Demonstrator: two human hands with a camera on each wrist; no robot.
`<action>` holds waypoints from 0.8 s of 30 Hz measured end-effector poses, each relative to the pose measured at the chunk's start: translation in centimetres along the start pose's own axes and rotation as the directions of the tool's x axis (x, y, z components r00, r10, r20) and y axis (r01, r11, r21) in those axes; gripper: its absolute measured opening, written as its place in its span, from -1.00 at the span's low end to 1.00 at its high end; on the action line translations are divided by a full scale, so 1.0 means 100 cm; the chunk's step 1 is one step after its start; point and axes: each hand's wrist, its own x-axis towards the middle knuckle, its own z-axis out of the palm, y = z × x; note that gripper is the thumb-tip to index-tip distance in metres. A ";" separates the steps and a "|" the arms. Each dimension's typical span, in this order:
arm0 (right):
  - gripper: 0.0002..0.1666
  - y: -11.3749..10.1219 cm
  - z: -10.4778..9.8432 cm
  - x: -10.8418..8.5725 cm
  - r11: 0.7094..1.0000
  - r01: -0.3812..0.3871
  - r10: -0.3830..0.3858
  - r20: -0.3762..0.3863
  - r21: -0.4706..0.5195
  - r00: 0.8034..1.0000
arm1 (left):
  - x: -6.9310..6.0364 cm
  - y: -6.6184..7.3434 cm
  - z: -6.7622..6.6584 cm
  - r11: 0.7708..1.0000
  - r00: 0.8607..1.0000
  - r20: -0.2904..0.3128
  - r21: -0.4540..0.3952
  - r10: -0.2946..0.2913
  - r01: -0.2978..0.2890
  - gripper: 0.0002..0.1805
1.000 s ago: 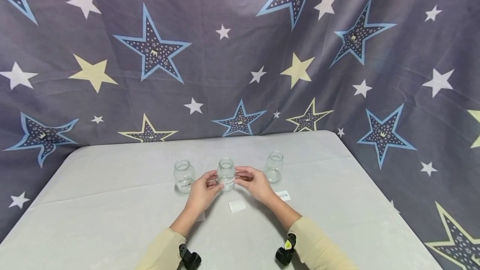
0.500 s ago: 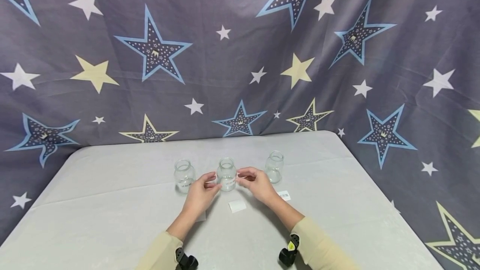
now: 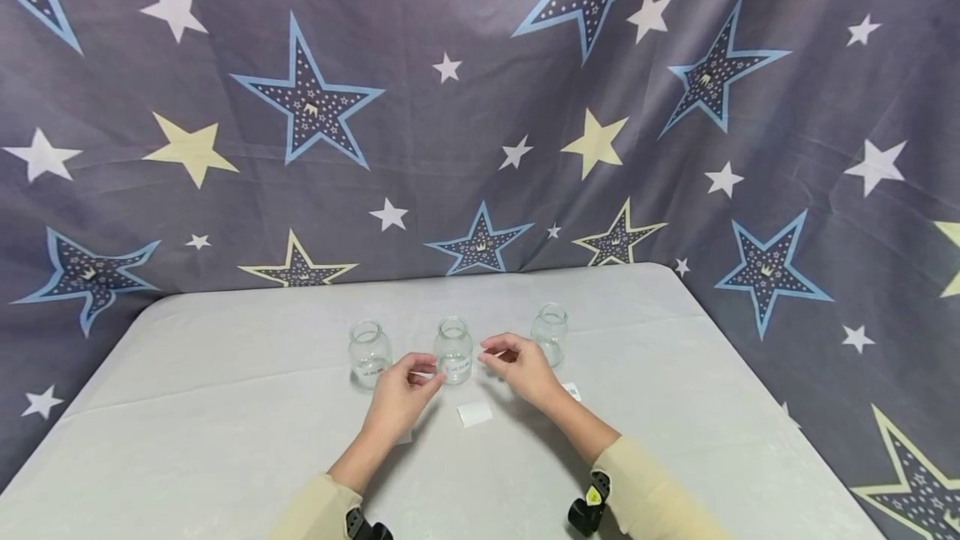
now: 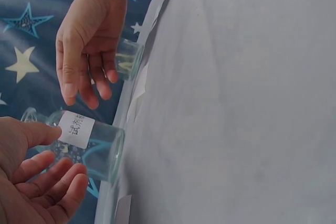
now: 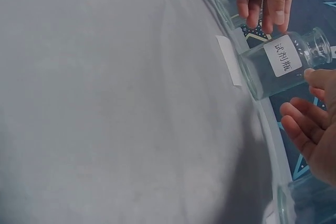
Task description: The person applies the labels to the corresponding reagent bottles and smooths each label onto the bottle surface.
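A clear glass jar (image 3: 453,353) with a white label (image 5: 283,55) bearing printed characters stands upright in the middle of the table. My left hand (image 3: 402,390) is close by its left side, fingers loosely bent; in the head view the thumb tip overlaps the jar's edge, and I cannot tell whether it touches. On the other side my right hand (image 3: 522,366) hovers, with a visible gap to the glass and relaxed fingers holding nothing. Another labelled jar (image 3: 369,352) stands to the left, and a third jar (image 3: 551,330) stands behind my right hand.
A small white card (image 3: 474,414) lies in front of the middle jar. Part of a printed label (image 3: 572,391) shows beside my right wrist, and another paper corner (image 3: 405,437) beside my left. The pale tablecloth (image 3: 225,440) reaches back to a star-patterned curtain (image 3: 420,140).
My right hand has drawn away from the middle jar to the right. My left hand has stayed nearly in place, its fingers slightly lower. The jars have not moved.
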 end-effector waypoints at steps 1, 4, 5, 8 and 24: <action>-0.78 0.000 -0.001 0.000 1.000 -0.003 0.003 0.001 -0.001 1.000 | -0.001 0.000 0.001 1.000 1.000 0.005 -0.004 0.001 -0.001 -0.76; -0.78 0.000 -0.003 -0.002 1.000 -0.010 0.010 0.006 -0.010 1.000 | -0.004 0.002 0.003 1.000 1.000 0.025 -0.012 0.004 -0.004 -0.79; -0.78 -0.001 -0.004 -0.003 1.000 -0.011 0.011 0.007 -0.013 1.000 | -0.005 0.003 0.004 1.000 1.000 0.031 -0.014 0.004 -0.004 -0.79; -0.78 0.000 -0.006 -0.004 1.000 0.005 -0.004 0.014 -0.025 1.000 | -0.008 0.005 0.008 1.000 0.999 0.049 -0.022 0.010 -0.009 -0.79; -0.84 0.002 -0.034 -0.013 0.979 0.073 -0.064 0.050 -0.188 0.997 | -0.013 0.019 0.029 0.996 0.982 0.166 -0.022 0.085 -0.083 -0.77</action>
